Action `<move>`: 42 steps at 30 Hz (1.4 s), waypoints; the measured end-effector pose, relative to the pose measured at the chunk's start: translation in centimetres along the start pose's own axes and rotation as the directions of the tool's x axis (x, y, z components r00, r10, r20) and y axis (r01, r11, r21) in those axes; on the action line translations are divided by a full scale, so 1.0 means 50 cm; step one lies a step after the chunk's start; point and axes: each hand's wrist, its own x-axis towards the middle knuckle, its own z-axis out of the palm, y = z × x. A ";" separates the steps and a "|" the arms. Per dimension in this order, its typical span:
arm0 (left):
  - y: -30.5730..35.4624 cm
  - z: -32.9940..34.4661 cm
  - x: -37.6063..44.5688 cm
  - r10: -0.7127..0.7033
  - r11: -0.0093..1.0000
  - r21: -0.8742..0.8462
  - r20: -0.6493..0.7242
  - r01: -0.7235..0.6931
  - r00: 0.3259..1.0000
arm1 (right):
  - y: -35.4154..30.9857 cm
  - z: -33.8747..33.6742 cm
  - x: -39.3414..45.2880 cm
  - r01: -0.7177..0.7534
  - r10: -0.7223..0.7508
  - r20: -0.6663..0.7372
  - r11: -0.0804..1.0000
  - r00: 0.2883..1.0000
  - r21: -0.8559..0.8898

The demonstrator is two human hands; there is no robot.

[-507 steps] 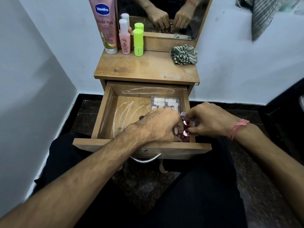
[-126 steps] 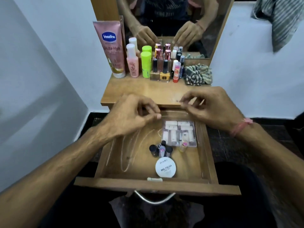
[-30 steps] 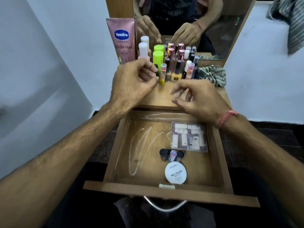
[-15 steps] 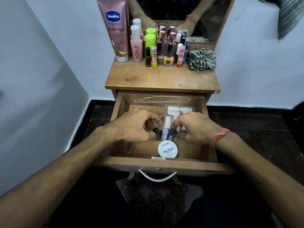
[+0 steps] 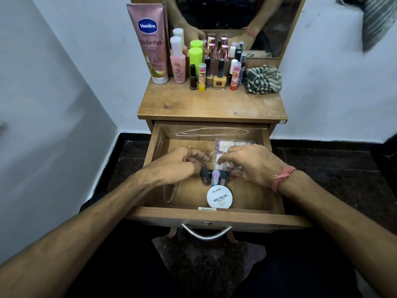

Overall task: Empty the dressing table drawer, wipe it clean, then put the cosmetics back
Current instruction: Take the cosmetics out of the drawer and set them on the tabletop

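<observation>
While many cosmetics (image 5: 217,69) stand on top at twelve o'clock, my curled hands (image 5: 253,166) reach the drawer's (image 5: 214,218) small bottles (image 5: 212,178); grip unclear.

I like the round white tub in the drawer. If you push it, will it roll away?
Probably not: the nail polish tub lies flat on its wide face, so it should slide. It looks small, likely light. Its smooth lid might feel slippery.

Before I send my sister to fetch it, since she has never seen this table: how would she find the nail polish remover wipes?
Look into the open drawer under the wooden tabletop. Near its front wall, about midway across, lies a round white tub. It is the only flat white disc there, printed NAIL POLISH on its lid, just in front of three small upright bottles.
</observation>
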 end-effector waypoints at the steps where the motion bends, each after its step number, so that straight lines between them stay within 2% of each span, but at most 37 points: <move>1: -0.004 -0.001 0.000 -0.001 0.999 -0.055 -0.005 0.001 1.000 | 0.003 0.000 0.001 0.008 -0.008 0.004 1.000 1.000 0.003; 9: -0.003 -0.005 0.007 0.024 0.909 -0.412 -0.084 -0.057 0.996 | 0.013 0.016 0.006 0.012 -0.008 -0.026 0.991 1.000 0.132; 16: 0.048 -0.003 0.011 0.114 0.839 -0.493 -0.254 -0.230 0.960 | 0.037 -0.004 0.023 -0.051 0.099 -0.095 0.906 0.991 0.420; 20: 0.071 -0.015 0.016 0.201 0.854 -0.398 -0.343 -0.336 0.917 | 0.030 -0.041 0.044 -0.046 0.182 -0.197 0.836 0.963 0.547; 24: 0.091 -0.041 0.018 0.229 0.863 -0.302 -0.481 -0.405 0.846 | 0.014 -0.088 0.093 -0.046 0.222 -0.297 0.864 0.929 0.502; 28: 0.106 -0.099 0.047 0.284 0.880 -0.117 -0.648 -0.460 0.707 | -0.015 -0.123 0.153 -0.022 0.282 -0.434 0.857 0.855 0.514; 30: 0.107 -0.134 0.074 0.246 0.904 -0.057 -0.741 -0.423 0.625 | -0.024 -0.130 0.185 -0.021 0.331 -0.436 0.815 0.837 0.579; 32: 0.107 -0.166 0.101 0.195 0.933 -0.031 -0.795 -0.360 0.575 | -0.029 -0.129 0.218 -0.022 0.346 -0.416 0.790 0.841 0.613; 35: 0.106 -0.191 0.136 0.146 0.960 -0.017 -0.822 -0.280 0.550 | -0.033 -0.115 0.258 -0.073 0.368 -0.372 0.788 0.852 0.612; 38: 0.103 -0.199 0.161 0.120 0.972 -0.015 -0.824 -0.233 0.554 | -0.032 -0.097 0.274 -0.117 0.432 -0.355 0.755 0.829 0.645; 42: 0.099 -0.202 0.181 0.111 0.982 0.004 -0.822 -0.189 0.559 | -0.024 -0.091 0.270 -0.088 0.454 -0.349 0.702 0.820 0.707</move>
